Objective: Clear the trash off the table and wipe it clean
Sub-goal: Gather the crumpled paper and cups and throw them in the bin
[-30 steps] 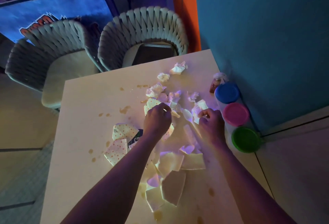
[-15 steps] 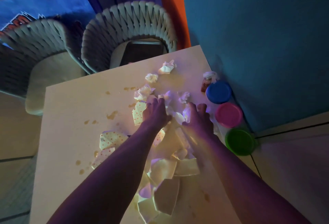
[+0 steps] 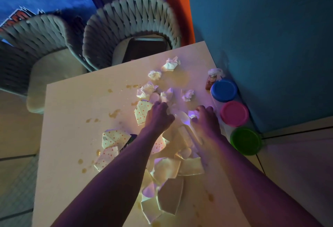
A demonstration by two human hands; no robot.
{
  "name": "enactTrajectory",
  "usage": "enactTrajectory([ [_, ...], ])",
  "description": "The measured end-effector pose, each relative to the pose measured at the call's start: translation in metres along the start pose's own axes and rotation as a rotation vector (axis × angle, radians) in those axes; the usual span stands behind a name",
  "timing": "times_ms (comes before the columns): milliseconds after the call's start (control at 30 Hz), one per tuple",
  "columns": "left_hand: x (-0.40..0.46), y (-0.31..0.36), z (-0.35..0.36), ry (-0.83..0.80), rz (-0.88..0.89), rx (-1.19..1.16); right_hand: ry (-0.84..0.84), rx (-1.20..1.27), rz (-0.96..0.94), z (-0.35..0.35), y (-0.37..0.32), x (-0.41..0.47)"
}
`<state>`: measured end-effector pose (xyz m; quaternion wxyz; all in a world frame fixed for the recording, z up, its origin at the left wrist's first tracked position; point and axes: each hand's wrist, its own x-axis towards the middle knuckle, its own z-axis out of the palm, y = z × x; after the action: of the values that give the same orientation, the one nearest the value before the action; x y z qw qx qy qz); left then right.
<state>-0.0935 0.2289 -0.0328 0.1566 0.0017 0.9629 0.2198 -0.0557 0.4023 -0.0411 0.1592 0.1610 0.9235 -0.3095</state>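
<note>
Left hand [image 3: 158, 116] and right hand [image 3: 205, 120], fingers curled down among paper scraps [image 3: 169, 170], actual hold indeterminable; best raked inward together, gathering crumpled napkins [image 3: 170, 64] before lifting.

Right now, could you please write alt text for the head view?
Both the left hand and the right hand reach into torn paper scraps and crumpled tissues on a stained table. Blue, pink and green lidded tubs line its wall side.

Red-dotted cream paper scraps [image 3: 115, 137], white crumpled tissues [image 3: 170, 64], and blue [image 3: 224, 90], pink [image 3: 234, 113] and green lids [image 3: 246, 140].
</note>
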Motion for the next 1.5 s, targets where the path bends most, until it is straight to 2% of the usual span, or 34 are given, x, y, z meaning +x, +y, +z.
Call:
enactTrajectory([
  [133,-0.012,-0.006,-0.011,0.082,-0.064,-0.171,0.022,0.015,0.011,-0.003,-0.001,-0.006],
  [333,-0.029,-0.011,-0.034,0.196,-0.185,-0.369,0.154,0.103,-0.021,-0.016,-0.015,-0.018],
  [533,-0.038,-0.001,-0.048,0.222,-0.176,-0.390,0.080,0.268,0.188,-0.029,-0.032,-0.024],
  [667,-0.034,-0.002,-0.046,0.268,-0.142,-0.376,0.026,0.278,0.205,-0.033,-0.038,-0.026],
  [800,-0.023,0.001,-0.047,0.231,-0.094,-0.314,-0.015,0.234,0.171,-0.032,-0.042,-0.023],
  [933,-0.006,0.011,-0.049,0.169,-0.154,-0.235,-0.021,0.191,0.088,-0.028,-0.046,-0.009],
  [1100,0.022,0.020,-0.041,0.097,-0.057,0.055,-0.042,0.129,-0.029,-0.030,-0.061,0.021],
  [1200,0.039,0.020,-0.033,0.012,-0.027,0.212,-0.006,0.028,-0.116,-0.028,-0.063,0.040],
  [1300,0.054,0.019,-0.024,0.003,-0.001,0.331,-0.027,-0.097,-0.151,-0.024,-0.060,0.057],
  [1500,0.070,0.018,-0.005,-0.002,0.066,0.370,-0.022,-0.220,-0.164,-0.009,-0.046,0.074],
])
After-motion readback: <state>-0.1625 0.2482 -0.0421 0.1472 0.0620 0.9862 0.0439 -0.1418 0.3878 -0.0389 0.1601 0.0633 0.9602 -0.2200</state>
